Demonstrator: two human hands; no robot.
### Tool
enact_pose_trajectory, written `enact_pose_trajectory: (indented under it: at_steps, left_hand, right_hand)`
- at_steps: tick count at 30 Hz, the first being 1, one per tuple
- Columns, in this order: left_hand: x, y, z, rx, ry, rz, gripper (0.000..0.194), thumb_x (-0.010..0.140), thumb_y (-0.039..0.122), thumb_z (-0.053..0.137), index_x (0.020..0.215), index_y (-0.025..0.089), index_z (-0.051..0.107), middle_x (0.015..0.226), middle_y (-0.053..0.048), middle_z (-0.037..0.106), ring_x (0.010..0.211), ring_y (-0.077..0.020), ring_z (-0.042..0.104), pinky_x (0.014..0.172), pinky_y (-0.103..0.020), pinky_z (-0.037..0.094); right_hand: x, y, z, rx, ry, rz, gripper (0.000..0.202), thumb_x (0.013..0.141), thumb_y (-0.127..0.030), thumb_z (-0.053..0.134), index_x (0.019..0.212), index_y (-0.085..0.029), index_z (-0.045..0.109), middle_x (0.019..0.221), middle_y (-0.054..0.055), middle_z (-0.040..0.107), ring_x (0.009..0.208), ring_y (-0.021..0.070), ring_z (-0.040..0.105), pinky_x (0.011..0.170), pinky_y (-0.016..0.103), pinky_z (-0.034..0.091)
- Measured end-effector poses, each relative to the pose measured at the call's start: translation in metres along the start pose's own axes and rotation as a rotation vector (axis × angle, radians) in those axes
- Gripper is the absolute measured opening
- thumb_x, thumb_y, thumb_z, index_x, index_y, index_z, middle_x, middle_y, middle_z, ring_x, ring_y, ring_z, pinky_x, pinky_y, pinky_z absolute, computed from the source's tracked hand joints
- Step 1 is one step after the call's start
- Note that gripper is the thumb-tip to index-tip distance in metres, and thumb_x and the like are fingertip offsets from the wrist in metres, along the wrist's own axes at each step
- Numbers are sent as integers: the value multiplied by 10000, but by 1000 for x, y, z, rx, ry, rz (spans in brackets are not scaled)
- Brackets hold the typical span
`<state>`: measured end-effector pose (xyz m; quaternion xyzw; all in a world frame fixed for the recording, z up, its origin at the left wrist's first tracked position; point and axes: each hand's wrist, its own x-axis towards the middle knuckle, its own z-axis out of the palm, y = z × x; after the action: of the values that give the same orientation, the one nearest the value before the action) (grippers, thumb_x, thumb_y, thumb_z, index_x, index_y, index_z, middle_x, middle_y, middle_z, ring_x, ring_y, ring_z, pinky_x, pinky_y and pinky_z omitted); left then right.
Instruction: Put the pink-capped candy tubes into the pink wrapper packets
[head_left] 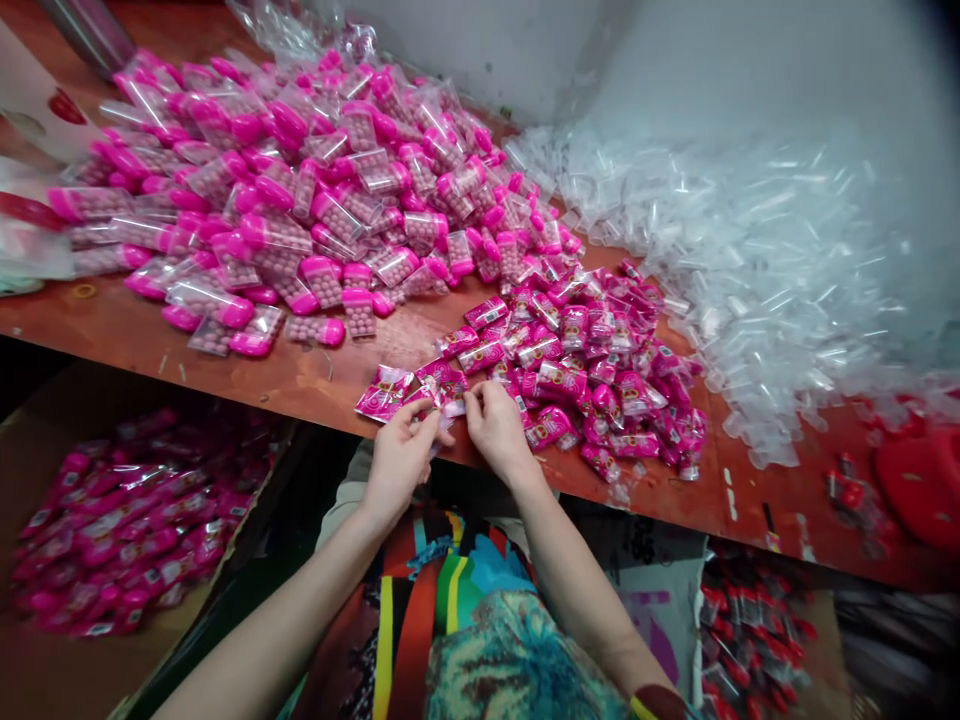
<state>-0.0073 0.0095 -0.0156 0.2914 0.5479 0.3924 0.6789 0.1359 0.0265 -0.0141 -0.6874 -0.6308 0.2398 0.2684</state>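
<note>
In the head view my left hand (405, 450) and my right hand (496, 425) meet at the table's front edge, fingertips pinched. Between them is a small pale, shiny plastic wrapper (452, 409), partly hidden by my fingers. Just beyond it lie pink printed candy packets (442, 377), and one flat pink packet (384, 392) is left of my left hand. A heap of filled pink wrapped packets (574, 345) spreads beside and behind my right hand. Further back is a large pile of clear tubes with pink caps (300, 190), holding small pink balls.
A mound of clear empty plastic tubes (720, 240) covers the table's right side against the wall. Below left, an open carton (247, 520) holds pink packets. Red-capped pieces (750, 630) fill a box below right. A red object (919, 485) sits at the right end.
</note>
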Motion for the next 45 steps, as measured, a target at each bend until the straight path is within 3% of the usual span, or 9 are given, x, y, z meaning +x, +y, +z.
enact_pose_trajectory:
  at_steps: [3,9,13,18,23,30,33,39,45]
  left_hand:
    - [-2,8,4,-12,-73,25,523,775,470,672,1190,182,537,518,88,524,295,-40,302,300,-162,197]
    - [2,18,14,-33,-33,27,368,698,414,736,570,169,493,423,88,363,316,-25,276,328,-179,195]
    - [11,10,14,96,79,72,386,704,412,713,517,181,468,389,74,390,307,-47,320,347,-194,258]
    - [14,5,9,429,84,188,214,750,386,671,775,177,628,457,27,543,402,-135,507,429,-229,362]
    - [-5,20,7,763,262,483,508,806,413,643,1254,174,604,592,-16,600,593,-211,597,609,-291,418]
    - [-2,27,18,92,-51,272,285,729,384,726,886,148,713,569,14,554,494,-108,494,516,-229,373]
    - [4,24,21,-76,-23,141,288,686,388,760,640,143,616,445,54,449,386,-60,368,409,-203,251]
    - [13,31,16,-301,11,61,354,622,378,802,585,146,536,369,81,380,328,-30,278,370,-187,152]
    - [23,53,-18,-328,130,115,397,622,384,811,552,149,498,360,72,384,318,-29,290,350,-182,162]
  right_hand:
    - [-9,4,-10,240,5,-56,130,922,-283,478,841,-210,549,754,7,555,661,151,513,660,286,424]
    - [-13,6,0,673,-7,70,153,843,-309,585,946,-227,507,837,-11,584,673,122,570,614,237,465]
    - [-9,6,4,413,76,39,214,894,-272,502,1099,-222,536,884,34,650,776,167,630,710,280,486]
    - [-9,9,-9,75,137,20,330,927,-246,429,1238,-195,525,906,81,693,765,213,654,719,322,489]
    - [-13,13,-25,177,224,-1,383,934,-275,434,1308,-206,482,810,44,656,632,184,601,655,322,494]
    - [-19,-2,-10,730,1,-54,389,901,-265,538,1280,-244,456,842,12,642,759,152,629,712,285,512]
    - [-14,-11,4,826,53,14,287,904,-262,520,1186,-235,478,774,-17,618,666,130,601,623,247,490]
    - [5,-25,19,489,162,-159,200,909,-194,454,1085,-207,549,971,63,646,876,182,636,787,325,498]
    - [32,-55,42,310,80,-389,212,928,-179,400,1065,-198,560,904,72,664,829,197,642,761,328,499]
